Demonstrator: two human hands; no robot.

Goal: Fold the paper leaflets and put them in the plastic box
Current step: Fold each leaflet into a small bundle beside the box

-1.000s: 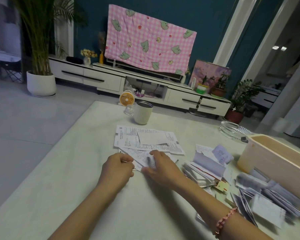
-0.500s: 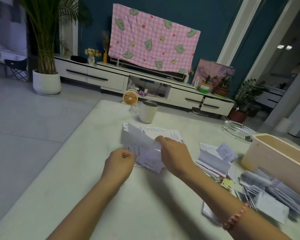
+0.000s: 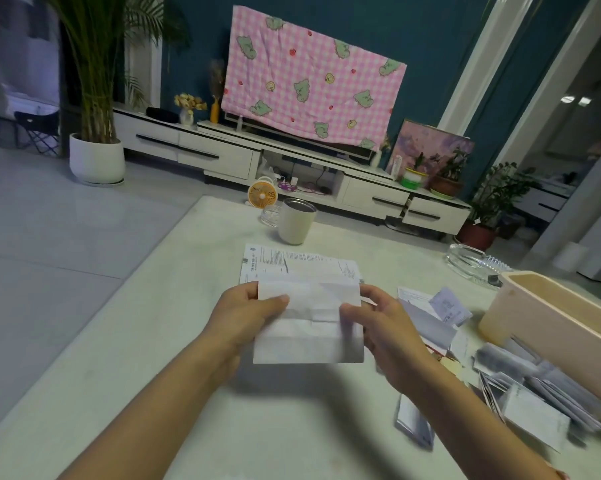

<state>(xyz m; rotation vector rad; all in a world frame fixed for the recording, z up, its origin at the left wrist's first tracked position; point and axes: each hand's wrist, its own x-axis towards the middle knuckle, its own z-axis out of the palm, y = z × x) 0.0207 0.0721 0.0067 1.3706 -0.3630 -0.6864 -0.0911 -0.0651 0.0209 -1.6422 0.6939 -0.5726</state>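
Both hands hold one paper leaflet (image 3: 309, 317) up above the table (image 3: 146, 341), straight in front of the person. The left hand (image 3: 245, 315) pinches the leaflet's left edge: its thumb lies flat across the front face, and the other fingers are tucked behind the sheet, out of sight. The right hand (image 3: 387, 322) pinches the right edge in the same way, with the thumb pressed on the front and the fingers curled round behind. One fingertip shows past the upper right corner. The leaflet faces the camera with its wide side across and fold creases running over it; its lower part is blurred.

Behind it, unfolded leaflets (image 3: 292, 263) lie flat on the table, printed side up, near a pale cup (image 3: 297, 221). The plastic box (image 3: 541, 327) stands to the right, well apart from the held sheet. A loose heap of folded leaflets (image 3: 538, 386) lies on the table just in front of the box's near wall. Whether any are inside the box cannot be seen. A glass dish (image 3: 472, 261) sits just beyond the box
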